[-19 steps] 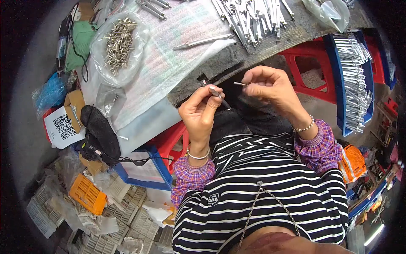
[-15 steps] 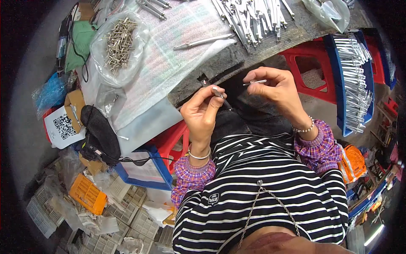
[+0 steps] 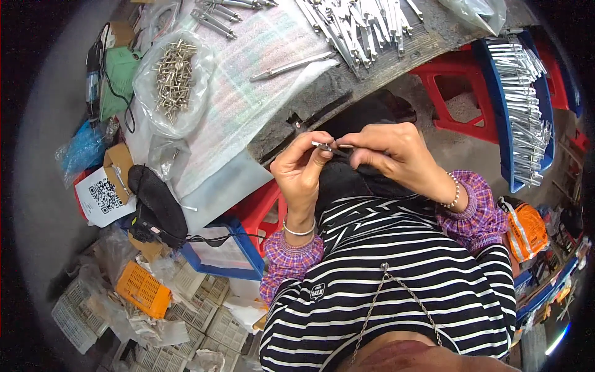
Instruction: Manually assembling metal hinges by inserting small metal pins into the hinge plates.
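My left hand [image 3: 299, 177] pinches a small silver metal part [image 3: 321, 146] between thumb and fingertips. Its other end is hidden by the fingers. Close on its right, my right hand [image 3: 396, 152] grips a thin metal pin [image 3: 346, 147], which points at the part. Whether the two pieces touch I cannot tell. Both hands are over my lap, just in front of the workbench edge. On the bench, a clear plastic bag [image 3: 199, 99] holds many T-shaped metal pins [image 3: 174, 80]. A single long metal bar [image 3: 291, 66] lies on the foam sheet [image 3: 242, 93].
A heap of silver metal bars [image 3: 356, 31] lies at the bench's far side. At right, a blue tray [image 3: 501, 111] full of similar bars stands by a red stool [image 3: 427, 77]. A black mesh pouch [image 3: 158, 201] with a cable sits at the bench's left corner.
My right hand has moved left and slightly down, bringing the pin up to the part in my left hand. The left hand keeps its pinch.
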